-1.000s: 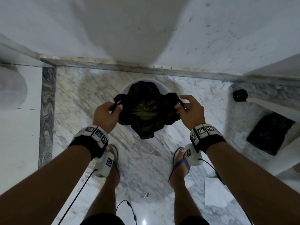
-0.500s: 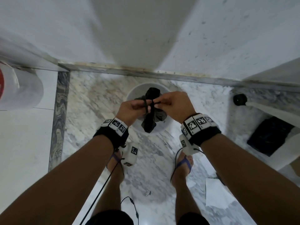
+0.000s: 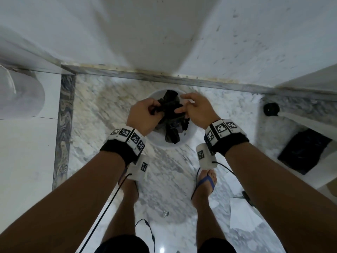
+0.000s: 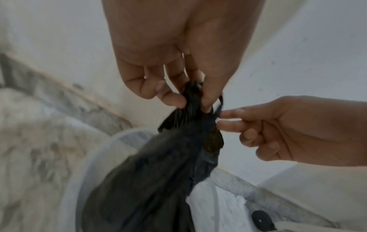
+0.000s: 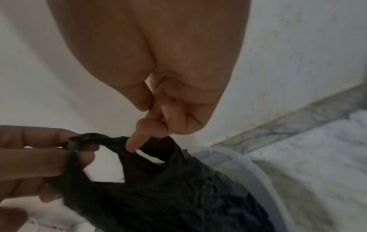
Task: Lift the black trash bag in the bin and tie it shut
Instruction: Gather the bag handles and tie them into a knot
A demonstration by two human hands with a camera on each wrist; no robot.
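L hand [image 3: 144, 115] is pinching the gathered neck of the black trash bag [image 3: 171, 121], thumb + curled fingers clamped on the bunched plastic, clearest in the left wrist view [image 4: 174, 66]. Bag is lifted, hangs above/inside the white bin [image 3: 191, 136], lower part still within the rim; bin sits on the marble floor [image 3: 102, 110] right against the wall base

R hand [image 3: 197, 110] just beside the neck. Fingers mostly extended in the head view, and in the right wrist view one fingertip [image 5: 137, 141] pokes into a thin loop/strap of the bag [image 5: 158, 180]. Other fingers half curled, not wrapped round anything that I can see. Loop's other end runs across the L fingers [image 5: 49, 157]

Bag mouth bunched but can't tell if a knot exists yet, too blurry

Around: black pouch-like item [image 3: 302, 150] on a white shelf at right, small black round thing [image 3: 271, 109] near the wall, white paper sheet [image 3: 242, 216] on floor by the right foot
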